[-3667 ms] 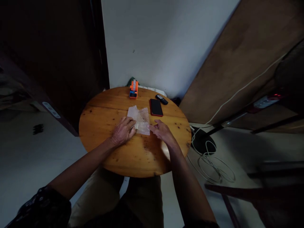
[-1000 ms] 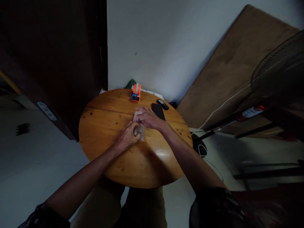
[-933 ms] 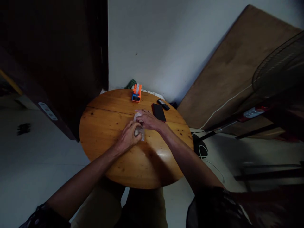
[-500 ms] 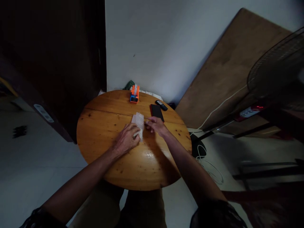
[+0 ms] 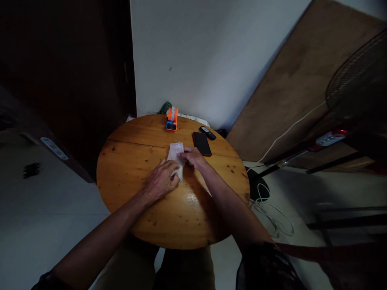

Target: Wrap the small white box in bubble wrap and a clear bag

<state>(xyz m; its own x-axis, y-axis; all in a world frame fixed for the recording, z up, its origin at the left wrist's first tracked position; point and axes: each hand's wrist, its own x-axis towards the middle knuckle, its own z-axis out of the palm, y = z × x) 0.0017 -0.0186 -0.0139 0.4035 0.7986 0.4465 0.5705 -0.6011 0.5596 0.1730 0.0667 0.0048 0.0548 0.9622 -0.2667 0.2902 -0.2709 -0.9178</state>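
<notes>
A narrow piece of translucent bubble wrap (image 5: 175, 149) lies on the round wooden table (image 5: 133, 169), with its lower part partly covered by my fingers. My left hand (image 5: 163, 177) is curled over its lower left side, thumb and fingers closed on it. At its right edge, my right hand (image 5: 192, 157) has thumb and forefinger on the wrap, the other fingers folded in. Whether something is wrapped inside cannot be made out.
Behind the wrap stands an orange and blue tape dispenser (image 5: 172, 119). A black and red flat device (image 5: 202, 143) and a dark remote-like handset (image 5: 207, 132) lie right of it. A standing fan (image 5: 359, 80) and a white cable (image 5: 276, 221) are at the right.
My right hand has moved slightly left onto the bubble wrap's right edge, where it was just beside it. The wrap's upper part now looks flatter and aligned. My left hand stays on it.
</notes>
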